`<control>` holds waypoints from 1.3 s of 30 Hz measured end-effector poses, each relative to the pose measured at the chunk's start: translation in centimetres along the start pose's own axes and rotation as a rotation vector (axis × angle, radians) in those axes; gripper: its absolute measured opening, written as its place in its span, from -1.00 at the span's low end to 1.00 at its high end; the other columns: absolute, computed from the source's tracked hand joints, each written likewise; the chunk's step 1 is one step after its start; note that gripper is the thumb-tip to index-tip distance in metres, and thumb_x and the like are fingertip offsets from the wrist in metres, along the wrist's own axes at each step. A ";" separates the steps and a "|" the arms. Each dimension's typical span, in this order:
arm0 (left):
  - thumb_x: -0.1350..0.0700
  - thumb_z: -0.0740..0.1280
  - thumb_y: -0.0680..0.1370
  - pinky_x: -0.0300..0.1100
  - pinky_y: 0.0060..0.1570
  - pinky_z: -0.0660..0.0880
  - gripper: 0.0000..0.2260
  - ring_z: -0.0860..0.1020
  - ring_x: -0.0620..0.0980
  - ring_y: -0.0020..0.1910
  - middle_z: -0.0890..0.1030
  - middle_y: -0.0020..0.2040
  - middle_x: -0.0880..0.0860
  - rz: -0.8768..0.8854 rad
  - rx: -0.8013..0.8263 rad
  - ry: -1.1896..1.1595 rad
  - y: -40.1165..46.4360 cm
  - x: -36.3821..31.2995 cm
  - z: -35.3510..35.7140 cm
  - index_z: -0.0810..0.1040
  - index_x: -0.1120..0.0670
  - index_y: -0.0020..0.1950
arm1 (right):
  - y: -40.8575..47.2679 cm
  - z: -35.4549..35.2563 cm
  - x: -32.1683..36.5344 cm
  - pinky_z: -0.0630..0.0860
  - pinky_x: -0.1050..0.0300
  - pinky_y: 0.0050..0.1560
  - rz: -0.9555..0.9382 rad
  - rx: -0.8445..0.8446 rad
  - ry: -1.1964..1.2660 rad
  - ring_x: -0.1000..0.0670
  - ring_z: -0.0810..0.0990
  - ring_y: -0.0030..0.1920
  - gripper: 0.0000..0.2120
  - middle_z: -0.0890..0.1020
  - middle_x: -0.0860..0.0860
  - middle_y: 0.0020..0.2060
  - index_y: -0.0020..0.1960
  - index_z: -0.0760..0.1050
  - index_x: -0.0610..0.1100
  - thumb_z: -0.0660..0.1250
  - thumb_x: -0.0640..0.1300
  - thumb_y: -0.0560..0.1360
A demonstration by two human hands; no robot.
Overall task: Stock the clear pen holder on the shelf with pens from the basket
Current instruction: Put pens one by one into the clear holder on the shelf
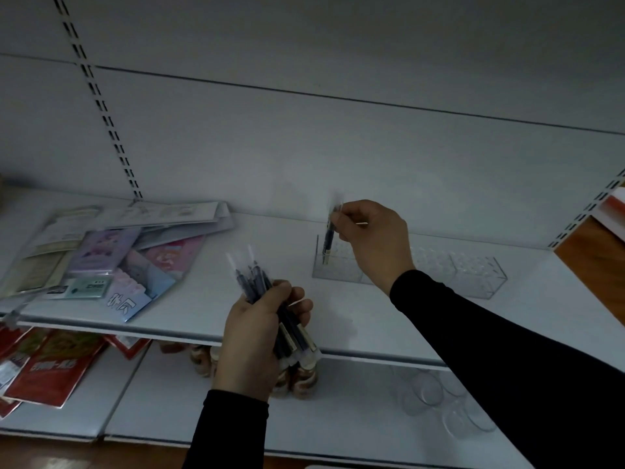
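Two hands work above a white shelf (209, 299). The right hand (370, 236) pinches a single dark pen (329, 236) near its upper end between thumb and fingertips, the remaining fingers curled. The pen stands nearly upright, tip down, with the tip inside the left end of the clear pen holder (473, 275). Whether the tip touches the holder floor cannot be told.

The clear pen holder rests on the shelf, to the right of centre, and runs left to right; its top plate carries rows of round holes. The right wrist covers its middle section.

The left hand (260, 336) is held in front of the shelf edge, lower than the right hand. Its fingers and thumb wrap around a bundle of dark pens (252, 277), which fan upward and to the left out of the fist; their lower ends protrude below the hand.

A loose pile of stationery packets (111, 255) lies on the left part of the shelf, well apart from the holder. On the lower shelf (189, 394), red packets (50, 367) lie at the left and clear round containers (436, 397) at the right.
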State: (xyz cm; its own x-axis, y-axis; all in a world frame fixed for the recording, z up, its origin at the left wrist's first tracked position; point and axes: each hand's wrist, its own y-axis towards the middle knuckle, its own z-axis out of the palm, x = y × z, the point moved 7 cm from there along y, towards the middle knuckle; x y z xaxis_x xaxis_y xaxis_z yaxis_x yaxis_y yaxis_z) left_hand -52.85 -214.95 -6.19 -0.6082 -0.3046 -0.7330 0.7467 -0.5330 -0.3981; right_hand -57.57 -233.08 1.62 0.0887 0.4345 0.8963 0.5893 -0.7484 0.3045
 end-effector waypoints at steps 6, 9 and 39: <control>0.29 0.25 0.57 -0.22 -0.42 0.56 -0.92 0.59 0.04 -0.44 0.61 -0.37 0.13 -0.002 -0.001 -0.012 0.0 0.0 0.0 0.50 0.21 -0.10 | -0.2 0.1 -0.7 0.61 0.14 0.01 0.024 0.005 -0.040 0.07 0.67 -0.13 -0.97 0.68 0.08 -0.18 -0.10 0.61 -0.04 0.41 -0.09 0.50; 0.29 0.25 0.57 -0.21 -0.43 0.56 -0.92 0.59 0.03 -0.44 0.61 -0.36 0.13 -0.003 0.001 -0.006 0.1 0.1 0.1 0.50 0.20 -0.11 | -0.3 0.2 -1.1 0.61 0.10 0.01 0.044 0.009 -0.052 0.04 0.66 -0.13 -0.96 0.68 0.05 -0.18 -0.10 0.60 -0.05 0.41 -0.09 0.50; 0.25 0.27 0.58 -0.15 -0.32 0.60 -0.85 0.65 0.08 -0.31 0.69 -0.13 0.23 -0.056 0.240 0.211 -1.8 3.5 5.2 0.60 0.25 0.05 | -6.2 -1.3 -3.1 0.56 0.23 -0.14 0.514 0.518 0.334 0.05 0.63 -0.31 -0.91 0.67 -0.04 -0.27 -0.10 0.59 -0.18 0.39 -0.15 0.51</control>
State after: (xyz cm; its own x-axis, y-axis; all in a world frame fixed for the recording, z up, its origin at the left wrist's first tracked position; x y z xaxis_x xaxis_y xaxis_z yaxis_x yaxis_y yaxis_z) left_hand -57.73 -219.14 -5.16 -0.5584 -0.1120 -0.8220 0.6134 -0.7228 -0.3183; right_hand -62.55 -230.44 -2.62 0.2537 -0.1356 0.9577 0.8450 -0.4508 -0.2877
